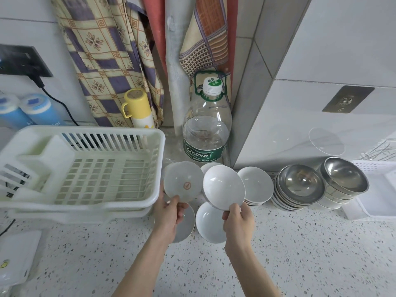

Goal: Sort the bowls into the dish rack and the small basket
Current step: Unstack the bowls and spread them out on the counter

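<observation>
My left hand point(169, 217) pinches the rim of a grey-white saucer with a red mark point(183, 182), tilted up beside the right edge of the cream dish rack point(85, 168). My right hand point(237, 219) grips a white bowl point(224, 187) by its lower rim, tilted toward me. Below them lie another white bowl point(211, 224) and a grey saucer point(186, 224) on the counter. A stack of white saucers point(256, 185) stands to the right, then two stacks topped by steel bowls point(300, 185) point(345, 176). The small white basket point(377, 189) sits at the far right.
A large water bottle point(206, 129) stands against the wall behind the bowls. A yellow flask point(138, 108) and blue containers point(38, 112) are behind the rack. A white device point(15, 260) lies at the lower left. The speckled counter point(300, 254) stretches toward me.
</observation>
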The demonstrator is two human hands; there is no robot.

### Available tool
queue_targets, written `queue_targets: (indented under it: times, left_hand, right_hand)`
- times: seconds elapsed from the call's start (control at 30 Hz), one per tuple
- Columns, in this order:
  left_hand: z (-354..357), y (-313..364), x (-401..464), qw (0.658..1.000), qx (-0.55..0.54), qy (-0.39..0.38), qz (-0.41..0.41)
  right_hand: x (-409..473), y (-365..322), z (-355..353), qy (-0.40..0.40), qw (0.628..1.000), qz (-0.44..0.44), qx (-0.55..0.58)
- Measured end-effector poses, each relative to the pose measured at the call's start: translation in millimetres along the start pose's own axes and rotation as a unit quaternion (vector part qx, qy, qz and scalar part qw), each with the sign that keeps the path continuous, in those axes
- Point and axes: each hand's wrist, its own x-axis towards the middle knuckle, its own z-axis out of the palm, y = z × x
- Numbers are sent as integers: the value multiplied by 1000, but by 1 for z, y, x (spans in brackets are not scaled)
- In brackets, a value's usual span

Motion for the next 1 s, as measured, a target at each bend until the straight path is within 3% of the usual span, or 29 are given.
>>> queue_targets:
  times: [0.43, 0.73, 1.0]
  left_hand:
    - [-31, -31, -74, 999, 20, -30, 26]
    - [-106, -51, -115, 996, 17, 84, 32]
    - [-195, -33, -99, 990, 30, 131, 35]
  right_hand:
    - [-51, 12, -47, -41, 995, -11, 86]
    - [-85, 39, -58, -122, 992, 9, 8]
    - [-120, 59, -6, -175, 983, -17, -45]
